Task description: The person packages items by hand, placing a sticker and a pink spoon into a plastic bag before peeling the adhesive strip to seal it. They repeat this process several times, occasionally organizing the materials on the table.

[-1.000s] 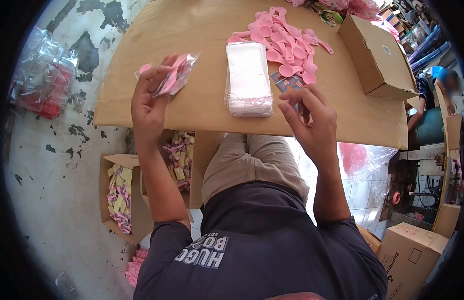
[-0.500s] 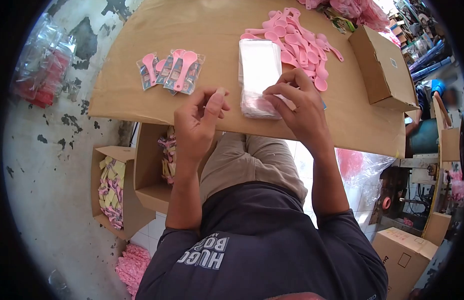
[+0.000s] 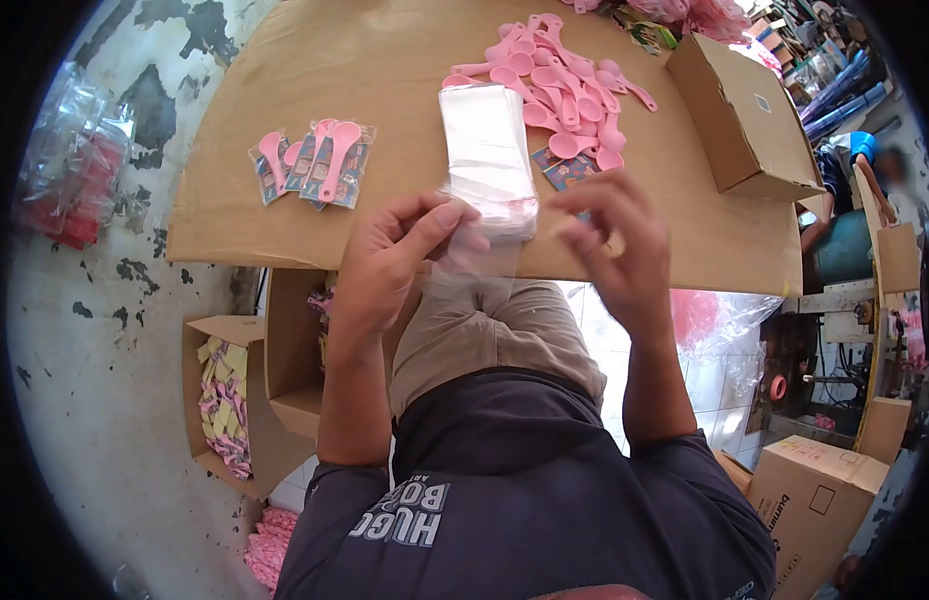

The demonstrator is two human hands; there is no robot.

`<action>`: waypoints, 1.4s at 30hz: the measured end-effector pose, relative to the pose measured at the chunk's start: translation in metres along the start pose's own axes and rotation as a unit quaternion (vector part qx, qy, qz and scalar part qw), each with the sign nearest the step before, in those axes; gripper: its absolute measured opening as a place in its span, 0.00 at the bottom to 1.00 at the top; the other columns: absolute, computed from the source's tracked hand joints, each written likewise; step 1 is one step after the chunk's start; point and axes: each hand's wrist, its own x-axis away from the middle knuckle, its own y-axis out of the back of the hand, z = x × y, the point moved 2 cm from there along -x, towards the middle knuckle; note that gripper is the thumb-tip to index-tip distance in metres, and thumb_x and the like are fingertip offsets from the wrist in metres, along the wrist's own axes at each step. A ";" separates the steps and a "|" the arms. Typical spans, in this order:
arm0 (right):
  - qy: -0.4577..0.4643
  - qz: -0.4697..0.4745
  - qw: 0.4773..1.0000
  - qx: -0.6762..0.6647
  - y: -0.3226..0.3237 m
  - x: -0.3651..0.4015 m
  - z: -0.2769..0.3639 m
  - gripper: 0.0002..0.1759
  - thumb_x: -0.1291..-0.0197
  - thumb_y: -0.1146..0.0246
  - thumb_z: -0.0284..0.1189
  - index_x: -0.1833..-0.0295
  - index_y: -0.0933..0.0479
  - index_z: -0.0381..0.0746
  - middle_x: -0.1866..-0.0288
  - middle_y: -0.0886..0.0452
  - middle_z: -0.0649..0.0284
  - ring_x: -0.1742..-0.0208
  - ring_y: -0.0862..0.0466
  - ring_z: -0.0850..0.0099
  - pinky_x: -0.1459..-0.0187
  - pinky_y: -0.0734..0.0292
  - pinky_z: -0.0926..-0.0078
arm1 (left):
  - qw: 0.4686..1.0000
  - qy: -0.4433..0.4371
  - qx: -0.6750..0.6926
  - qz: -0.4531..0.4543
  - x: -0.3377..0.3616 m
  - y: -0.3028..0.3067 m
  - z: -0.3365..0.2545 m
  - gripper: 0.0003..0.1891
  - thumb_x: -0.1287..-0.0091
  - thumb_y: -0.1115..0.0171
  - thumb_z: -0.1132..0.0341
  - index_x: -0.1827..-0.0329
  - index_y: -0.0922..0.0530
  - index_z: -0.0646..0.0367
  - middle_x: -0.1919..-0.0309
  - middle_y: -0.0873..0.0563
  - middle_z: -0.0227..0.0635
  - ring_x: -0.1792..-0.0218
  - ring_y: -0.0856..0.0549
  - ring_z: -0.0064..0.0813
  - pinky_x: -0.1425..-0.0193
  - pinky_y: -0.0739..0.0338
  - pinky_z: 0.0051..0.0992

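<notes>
My left hand point(image 3: 400, 255) pinches a clear plastic bag point(image 3: 490, 262) at the table's front edge. Close to it lies a stack of clear bags point(image 3: 488, 150). My right hand point(image 3: 620, 250), blurred by motion, is raised to the right of the stack, its fingers curled and somewhat apart, with nothing visible in them. Behind the stack is a pile of pink spoons point(image 3: 560, 85). A printed card point(image 3: 565, 170) lies partly under the spoons. On the left of the table, several bagged spoons with cards point(image 3: 330, 165) lie together.
A cardboard box point(image 3: 745, 120) stands on the table's right side. Open boxes point(image 3: 225, 400) with small packets are below left. Plastic bags point(image 3: 75, 160) hang on the left wall. A person point(image 3: 855, 165) is at the far right, beside a closed carton point(image 3: 815, 500).
My left hand has taken hold of a clear bag, now off the stack. My right hand has moved away from the stack. The view has shifted slightly, and the card shows more.
</notes>
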 end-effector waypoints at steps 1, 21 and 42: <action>-0.101 -0.038 0.994 0.036 0.010 0.001 -0.010 0.10 0.35 0.28 0.34 0.59 0.14 0.38 0.54 0.19 0.59 0.62 0.19 0.66 0.60 0.24 0.68 | 1.000 0.001 -0.003 0.003 0.000 -0.003 0.000 0.12 0.20 0.39 0.64 0.51 0.15 0.65 0.63 0.08 0.39 0.66 0.14 0.19 0.59 0.20 0.20; -0.206 -0.098 0.943 0.243 0.029 0.009 -0.081 0.16 0.33 0.32 0.36 0.56 0.19 0.32 0.60 0.17 0.48 0.58 0.18 0.49 0.53 0.25 0.56 | 0.966 -0.083 0.200 -0.143 -0.005 -0.035 0.008 0.11 0.23 0.35 0.67 0.44 0.20 0.63 0.50 0.10 0.48 0.51 0.07 0.39 0.50 0.08 0.31; -0.247 0.014 0.914 -0.321 -0.015 0.034 -0.003 0.09 0.27 0.33 0.29 0.50 0.17 0.32 0.67 0.16 0.68 0.70 0.18 0.84 0.68 0.24 0.84 | 0.957 -0.112 0.239 -0.117 -0.010 -0.062 0.016 0.14 0.24 0.35 0.71 0.39 0.21 0.67 0.50 0.09 0.48 0.52 0.09 0.26 0.46 0.13 0.26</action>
